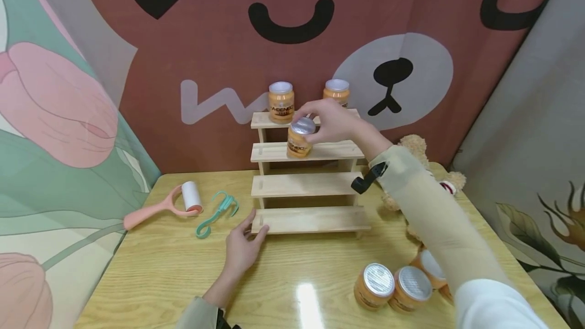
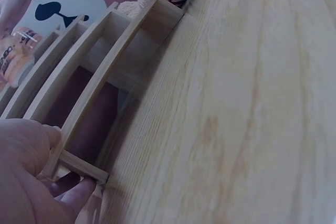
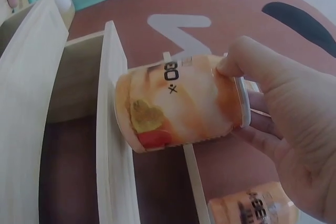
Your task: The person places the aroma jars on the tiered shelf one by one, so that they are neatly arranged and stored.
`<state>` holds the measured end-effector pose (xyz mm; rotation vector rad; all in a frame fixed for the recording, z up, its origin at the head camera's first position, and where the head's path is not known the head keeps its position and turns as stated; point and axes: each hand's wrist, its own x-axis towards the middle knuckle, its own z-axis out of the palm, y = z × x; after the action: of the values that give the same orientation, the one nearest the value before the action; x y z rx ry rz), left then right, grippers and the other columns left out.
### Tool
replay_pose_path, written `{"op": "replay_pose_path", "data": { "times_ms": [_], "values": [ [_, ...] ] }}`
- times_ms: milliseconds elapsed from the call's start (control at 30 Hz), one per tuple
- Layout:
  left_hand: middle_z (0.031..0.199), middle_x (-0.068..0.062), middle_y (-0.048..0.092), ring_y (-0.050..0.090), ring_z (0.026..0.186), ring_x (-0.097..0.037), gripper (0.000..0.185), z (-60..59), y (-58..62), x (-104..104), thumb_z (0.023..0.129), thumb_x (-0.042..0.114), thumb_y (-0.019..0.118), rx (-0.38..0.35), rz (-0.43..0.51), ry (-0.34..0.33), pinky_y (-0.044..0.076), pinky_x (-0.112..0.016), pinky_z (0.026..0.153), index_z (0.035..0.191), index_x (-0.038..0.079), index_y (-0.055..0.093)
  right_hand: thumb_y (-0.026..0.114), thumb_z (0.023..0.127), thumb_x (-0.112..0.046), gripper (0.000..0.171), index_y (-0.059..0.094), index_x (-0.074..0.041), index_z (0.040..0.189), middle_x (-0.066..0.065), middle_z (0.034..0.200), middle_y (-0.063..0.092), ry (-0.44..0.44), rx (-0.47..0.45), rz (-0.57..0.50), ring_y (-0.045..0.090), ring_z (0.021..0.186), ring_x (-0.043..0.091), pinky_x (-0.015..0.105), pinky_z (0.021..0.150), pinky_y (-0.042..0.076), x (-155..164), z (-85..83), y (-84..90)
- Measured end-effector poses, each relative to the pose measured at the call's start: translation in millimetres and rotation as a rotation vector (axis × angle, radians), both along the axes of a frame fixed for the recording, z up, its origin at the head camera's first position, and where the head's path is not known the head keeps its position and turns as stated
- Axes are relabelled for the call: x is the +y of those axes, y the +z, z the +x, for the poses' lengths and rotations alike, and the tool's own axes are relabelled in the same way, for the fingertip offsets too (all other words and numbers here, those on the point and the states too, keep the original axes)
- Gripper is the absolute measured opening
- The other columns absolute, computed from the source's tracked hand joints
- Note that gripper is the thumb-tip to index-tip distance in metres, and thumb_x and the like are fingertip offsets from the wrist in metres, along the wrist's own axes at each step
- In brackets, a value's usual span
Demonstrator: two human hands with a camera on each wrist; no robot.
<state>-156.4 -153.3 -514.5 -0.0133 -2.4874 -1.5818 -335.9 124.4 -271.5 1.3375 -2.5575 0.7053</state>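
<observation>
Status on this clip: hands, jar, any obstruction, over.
Right hand grips orange jar by its lid, on the second-highest shelf of the wooden rack. Left hand holds the rack's bottom left corner. Nothing in the way.

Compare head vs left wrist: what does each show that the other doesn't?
Head only: the right hand gripping an orange jar on the second shelf from the top, two jars on the top shelf, three jars lying on the table, a pink lint roller and a teal clip.
Left wrist only: a close look at the left hand's fingers round the rack's bottom corner.
Both: the wooden stepped rack, the left hand on it, the teddy bear, the table.
</observation>
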Motion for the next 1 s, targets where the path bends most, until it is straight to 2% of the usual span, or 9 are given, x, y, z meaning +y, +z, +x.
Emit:
{"op": "replay_pose_path", "data": {
  "times_ms": [200, 333, 600, 700, 833, 933, 1000],
  "values": [
    [0.155, -0.024, 0.055, 0.065, 0.132, -0.044, 0.063, -1.2, 1.0, 3.9, 0.099, 0.020, 0.078, 0.014, 0.006, -0.020, 0.060, -0.049, 0.105, 0.152, -0.003, 0.054, 0.086, 0.083, -0.016, 0.034, 0.077, -0.013, 0.116, 0.004, 0.119, 0.077, -0.064, -0.044, -0.020, 0.067, 0.103, 0.022, 0.052, 0.099, 0.061, -11.3, -0.9, -0.8],
    [0.155, -0.024, 0.055, 0.065, 0.132, -0.045, 0.062, 0.5, 0.6, 3.8, 0.099, 0.019, 0.078, 0.013, 0.004, -0.016, 0.061, -0.049, 0.104, 0.152, -0.003, 0.054, 0.084, 0.085, -0.015, 0.032, 0.077, -0.014, 0.116, 0.004, 0.119, 0.077, -0.076, -0.062, -0.033, 0.066, 0.104, 0.022, 0.049, 0.102, 0.059, -21.6, -1.8, -4.7],
    [0.155, -0.023, 0.056, 0.064, 0.133, -0.044, 0.063, 0.3, -1.3, 5.5, 0.098, 0.022, 0.079, 0.024, 0.018, -0.006, 0.060, -0.047, 0.105, 0.151, -0.002, 0.055, 0.082, 0.085, -0.014, 0.034, 0.076, -0.011, 0.118, 0.006, 0.118, 0.077, -0.104, -0.040, -0.079, 0.066, 0.105, 0.023, 0.049, 0.097, 0.060, -36.8, -3.3, -10.8],
    [0.155, -0.022, 0.056, 0.065, 0.132, -0.044, 0.063, -0.5, -1.0, 6.0, 0.098, 0.021, 0.080, 0.029, 0.018, -0.002, 0.060, -0.046, 0.105, 0.151, -0.002, 0.055, 0.080, 0.086, -0.015, 0.033, 0.077, -0.011, 0.118, 0.007, 0.123, 0.076, -0.131, -0.004, -0.117, 0.067, 0.109, 0.023, 0.044, 0.093, 0.061, -39.7, -1.9, -18.3],
    [0.155, -0.023, 0.056, 0.064, 0.133, -0.045, 0.062, 0.2, -0.5, 6.1, 0.098, 0.020, 0.080, 0.028, 0.009, 0.001, 0.060, -0.048, 0.105, 0.151, -0.002, 0.056, 0.077, 0.089, -0.018, 0.029, 0.080, -0.012, 0.118, 0.008, 0.127, 0.072, -0.192, 0.046, -0.169, 0.062, 0.114, 0.026, 0.039, 0.086, 0.056, -44.0, 4.5, -30.2],
    [0.155, -0.023, 0.055, 0.064, 0.133, -0.045, 0.062, 1.0, -0.1, 5.9, 0.098, 0.020, 0.079, 0.015, 0.007, 0.003, 0.060, -0.049, 0.106, 0.151, -0.002, 0.055, 0.080, 0.090, -0.023, 0.028, 0.083, -0.014, 0.117, 0.009, 0.124, 0.066, -0.271, 0.049, -0.229, 0.055, 0.116, 0.027, 0.042, 0.090, 0.051, -48.0, 11.3, -36.9],
    [0.156, -0.023, 0.055, 0.064, 0.133, -0.045, 0.062, 1.1, 0.1, 5.5, 0.098, 0.020, 0.079, 0.007, 0.009, 0.004, 0.060, -0.049, 0.106, 0.152, -0.001, 0.055, 0.085, 0.088, -0.030, 0.033, 0.083, -0.013, 0.117, 0.010, 0.121, 0.063, -0.335, 0.037, -0.277, 0.055, 0.115, 0.027, 0.043, 0.092, 0.051, -50.8, 14.8, -40.6]
  ]
}}
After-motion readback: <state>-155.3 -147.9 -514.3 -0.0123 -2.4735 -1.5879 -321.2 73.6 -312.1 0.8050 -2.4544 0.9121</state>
